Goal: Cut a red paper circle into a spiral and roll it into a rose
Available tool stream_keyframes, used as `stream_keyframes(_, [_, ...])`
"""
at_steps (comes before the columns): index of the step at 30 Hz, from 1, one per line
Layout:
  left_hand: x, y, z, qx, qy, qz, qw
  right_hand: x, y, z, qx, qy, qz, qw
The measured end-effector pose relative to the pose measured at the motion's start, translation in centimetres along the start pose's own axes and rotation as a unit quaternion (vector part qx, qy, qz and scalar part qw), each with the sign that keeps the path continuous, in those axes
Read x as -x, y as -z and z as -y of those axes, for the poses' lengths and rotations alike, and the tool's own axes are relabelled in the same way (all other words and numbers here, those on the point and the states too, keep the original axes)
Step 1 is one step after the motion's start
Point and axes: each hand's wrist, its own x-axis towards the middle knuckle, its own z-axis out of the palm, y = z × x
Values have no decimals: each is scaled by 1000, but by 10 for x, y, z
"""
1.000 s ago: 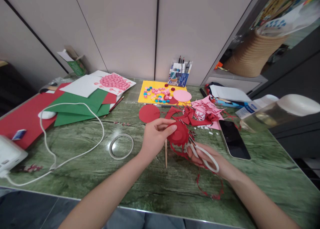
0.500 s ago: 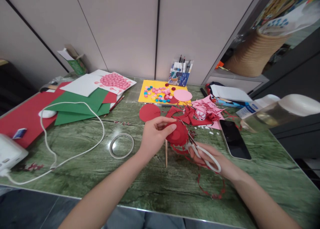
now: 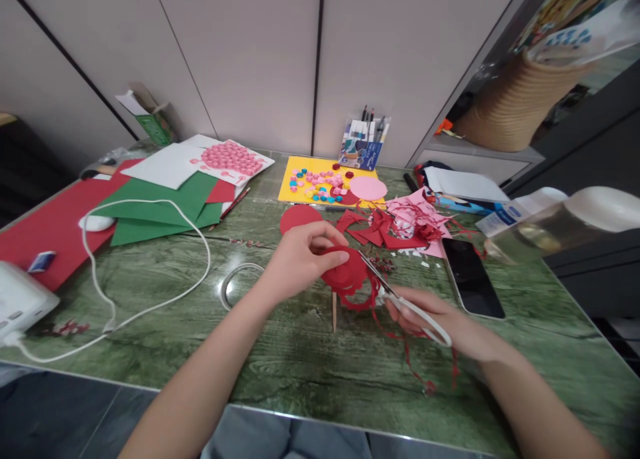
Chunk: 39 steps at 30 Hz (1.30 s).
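Observation:
My left hand point(image 3: 295, 259) pinches a red paper disc point(image 3: 346, 277) that is partly cut into a spiral, holding it above the green tabletop point(image 3: 150, 292). My right hand point(image 3: 430, 315) grips white-handled scissors point(image 3: 400, 301) whose blades reach into the disc's right edge. A thin red paper strip point(image 3: 420, 359) trails from the disc down past my right wrist. A wooden stick point(image 3: 334, 310) lies on the table just under the disc.
A whole red circle point(image 3: 299, 217), red and pink scraps point(image 3: 400, 227), a yellow sheet with small rolled pieces point(image 3: 320, 182) and a pen pouch point(image 3: 363, 145) lie behind. A phone point(image 3: 473, 277) and a bottle point(image 3: 565, 222) sit right. A tape ring point(image 3: 235, 284), white cable point(image 3: 150, 259) and coloured sheets point(image 3: 160, 205) lie left.
Both hands shifted slightly; the disc turned in my left hand and the scissors cut further round it, so the loose red strip hangs longer.

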Motion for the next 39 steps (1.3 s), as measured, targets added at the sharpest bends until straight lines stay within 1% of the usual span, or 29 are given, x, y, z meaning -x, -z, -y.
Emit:
stream_keyframes(4, [1, 6, 0, -24, 4, 28, 999, 1, 1, 2, 8, -7, 15, 1000])
stream_keyframes(10, [1, 13, 1, -12, -9, 58, 998, 2, 1, 6, 57, -7, 17, 998])
stream_keyframes(13, [1, 15, 2, -19, -3, 71, 997, 2, 2, 5, 74, -22, 23, 997])
stream_keyframes(16, [1, 18, 4, -27, 4, 101, 994, 3, 4, 3, 101, -41, 29, 994])
stream_keyframes(19, [1, 19, 6, -35, 3, 128, 991, 4, 6, 2, 137, -46, 30, 989])
stream_keyframes(27, [-1, 20, 12, -30, 2, 135, 990, 2, 4, 0, 150, -37, 29, 988])
stream_keyframes(33, [-3, 21, 13, -23, 19, 160, 987, 0, 3, 1, 156, -24, 46, 986])
stream_keyframes(39, [-2, 25, 11, -37, 8, 189, 981, 0, 2, 1, 153, -35, 60, 986])
